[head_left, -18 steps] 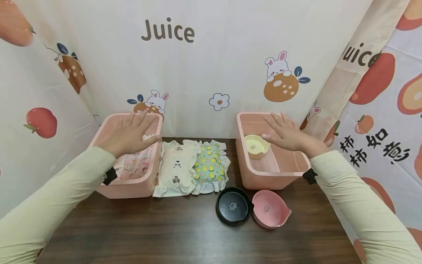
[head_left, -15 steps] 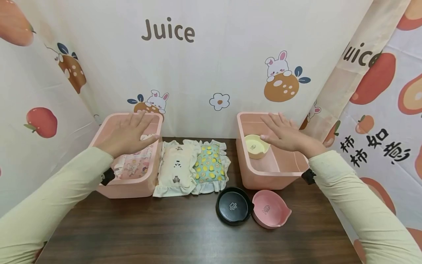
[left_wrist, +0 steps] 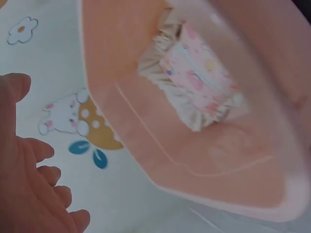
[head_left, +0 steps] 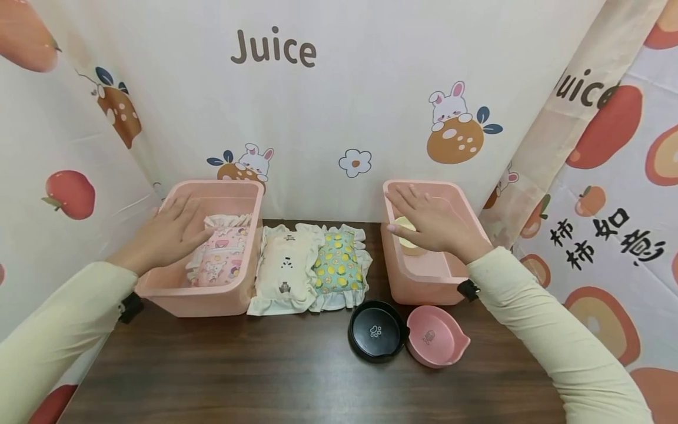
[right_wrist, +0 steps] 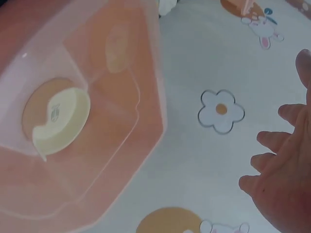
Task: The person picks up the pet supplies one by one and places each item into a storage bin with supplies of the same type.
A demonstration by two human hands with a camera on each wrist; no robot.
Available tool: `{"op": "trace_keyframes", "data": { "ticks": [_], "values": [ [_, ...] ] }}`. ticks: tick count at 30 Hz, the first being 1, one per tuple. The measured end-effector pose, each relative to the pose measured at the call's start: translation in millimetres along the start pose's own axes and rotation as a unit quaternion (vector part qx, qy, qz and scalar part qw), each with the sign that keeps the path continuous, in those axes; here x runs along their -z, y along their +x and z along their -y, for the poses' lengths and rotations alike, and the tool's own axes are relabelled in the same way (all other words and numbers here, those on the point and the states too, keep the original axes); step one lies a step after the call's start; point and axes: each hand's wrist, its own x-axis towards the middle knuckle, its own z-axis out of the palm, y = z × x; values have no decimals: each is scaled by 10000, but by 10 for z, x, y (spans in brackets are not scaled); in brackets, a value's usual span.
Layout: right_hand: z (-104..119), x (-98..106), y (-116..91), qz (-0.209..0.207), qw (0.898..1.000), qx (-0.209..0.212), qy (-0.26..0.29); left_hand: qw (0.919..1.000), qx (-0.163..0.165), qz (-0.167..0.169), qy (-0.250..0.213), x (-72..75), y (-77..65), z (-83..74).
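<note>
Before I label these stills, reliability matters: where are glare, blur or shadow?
Head view: soft sheen on the dark table; left wrist view: the left pink bin blurs along its near rim, and the left hand is shaded; right wrist view: the right hand is dim against the backdrop, and a pale patch, perhaps reflection, shows on the right pink bin.

Brown lettering "Juice" (head_left: pixel 273 48) stands on the far cloth (head_left: pixel 318 118), left of middle. The word recurs at far right, its J partly lost. Nearer, the right cloth (head_left: pixel 593 306) bears black characters (head_left: pixel 632 240), 柿柿如意. The black bowl (head_left: pixel 371 344) shows a paw-print sign, the pink bowl (head_left: pixel 445 347) a fish sign.
</note>
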Motion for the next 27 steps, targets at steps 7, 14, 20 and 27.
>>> {"op": "trace_keyframes", "data": {
  "ticks": [7, 14, 20, 27],
  "values": [
    [199, -123, 82, 115, 9980, 261, -556, 9989, 362, -201, -202, -235, -245, 317],
    [311, -212, 165, 232, 9983, -82, 527, 9963, 747, -206, -380, -469, -479, 578],
    [383, -233, 207, 59, 9974, 85, 714, 9950, 891, -32, -454, -607, -616, 689],
    [434, -345, 247, 32, 9957, 286, 879, 9943, 962, 38, -462, -714, -695, 731]
  ]
}}
